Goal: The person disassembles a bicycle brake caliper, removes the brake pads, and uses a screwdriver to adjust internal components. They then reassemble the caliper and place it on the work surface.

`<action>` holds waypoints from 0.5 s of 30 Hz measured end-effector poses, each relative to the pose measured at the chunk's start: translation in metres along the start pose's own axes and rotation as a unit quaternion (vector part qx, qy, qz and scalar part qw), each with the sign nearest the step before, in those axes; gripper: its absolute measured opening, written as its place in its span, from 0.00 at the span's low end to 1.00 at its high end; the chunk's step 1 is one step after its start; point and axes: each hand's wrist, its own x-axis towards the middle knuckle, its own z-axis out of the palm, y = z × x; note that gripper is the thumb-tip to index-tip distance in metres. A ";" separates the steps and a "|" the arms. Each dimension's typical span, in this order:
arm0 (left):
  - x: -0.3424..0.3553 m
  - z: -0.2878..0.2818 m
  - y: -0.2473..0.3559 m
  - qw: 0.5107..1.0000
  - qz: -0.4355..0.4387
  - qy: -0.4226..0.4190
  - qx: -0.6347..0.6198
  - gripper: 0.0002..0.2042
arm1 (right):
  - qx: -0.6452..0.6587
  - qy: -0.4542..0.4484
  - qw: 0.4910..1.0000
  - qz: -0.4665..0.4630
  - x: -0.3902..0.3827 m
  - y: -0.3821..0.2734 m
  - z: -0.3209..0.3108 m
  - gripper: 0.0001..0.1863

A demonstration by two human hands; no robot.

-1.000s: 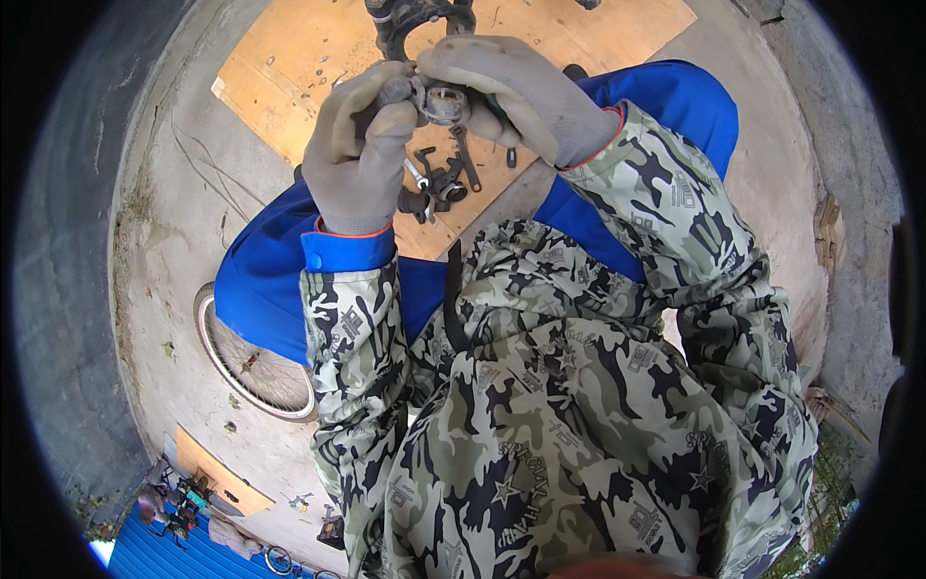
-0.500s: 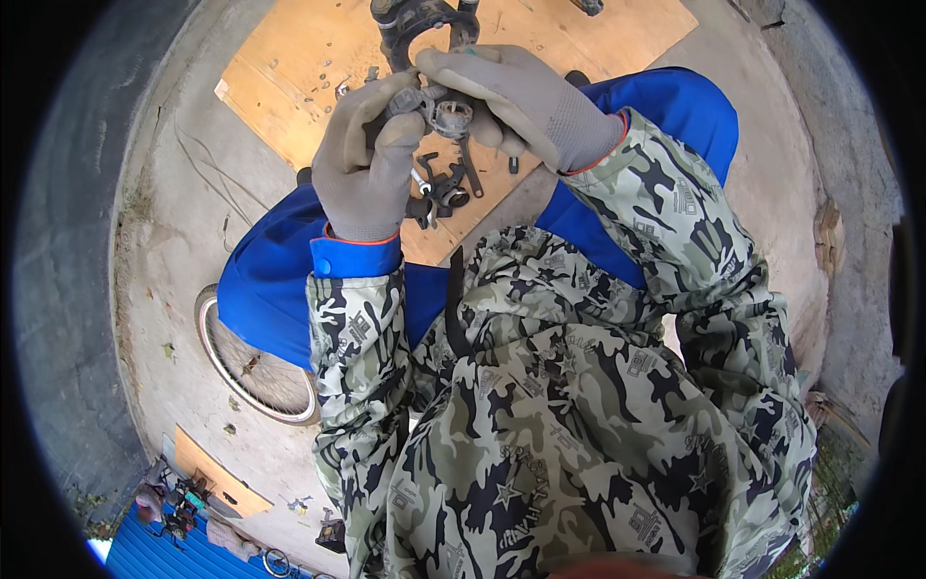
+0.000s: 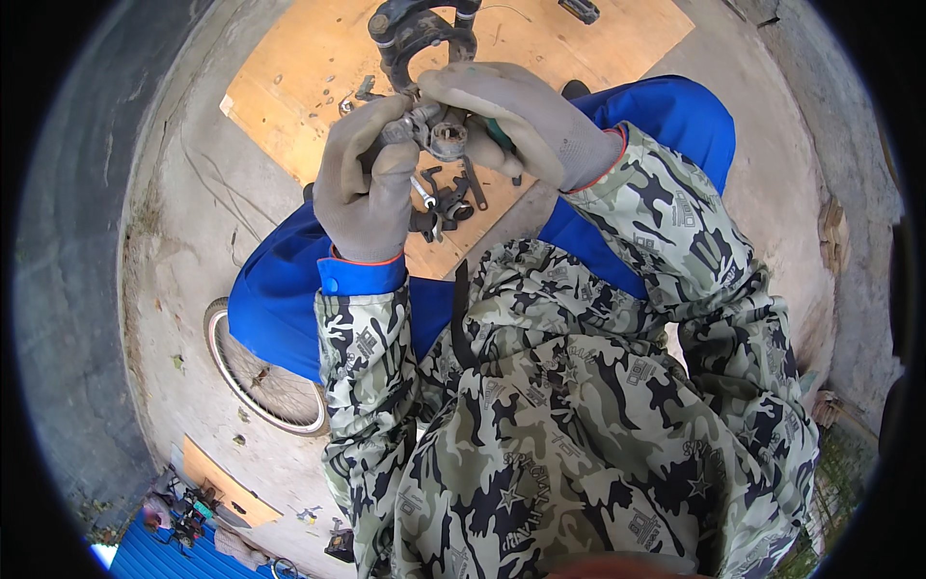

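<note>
My gloved left hand (image 3: 367, 183) is closed round a grimy grey metal bicycle part (image 3: 448, 141) with a round, ring-like end. My gloved right hand (image 3: 529, 121) bends over the same part from the other side. A dark green handle (image 3: 500, 133) shows under its palm; the rest of that tool is hidden. Both sets of fingertips meet near the part's top. Just beyond them a black bicycle fork (image 3: 424, 39) lies on the wooden board (image 3: 289, 72). Below the hands lie a small open-end wrench (image 3: 422, 191), black bicycle parts (image 3: 451, 205) and a dark flat bar (image 3: 476, 183).
Small loose hardware (image 3: 359, 95) lies by the fork. A black pedal (image 3: 579, 10) rests at the board's far edge. A spoked wheel (image 3: 265, 372) lies left of my blue-trousered leg. Another board (image 3: 227, 482) and a blue corrugated sheet (image 3: 164, 555) are at lower left.
The view has shifted slightly, so the board and fork sit lower in it. My right hand has tilted a little, and the green handle now shows under its palm.
</note>
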 end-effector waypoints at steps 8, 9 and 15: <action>0.001 0.004 -0.001 1.000 0.001 -0.002 -0.003 0.19 | 0.075 0.034 0.997 0.010 0.000 0.001 0.004 0.19; 0.001 0.004 -0.001 1.000 -0.002 -0.002 -0.011 0.19 | 0.080 0.043 0.996 0.000 -0.001 0.002 0.003 0.19; 0.001 0.005 -0.001 1.000 -0.017 0.000 -0.011 0.17 | 0.069 0.027 0.997 0.007 -0.004 0.001 -0.001 0.19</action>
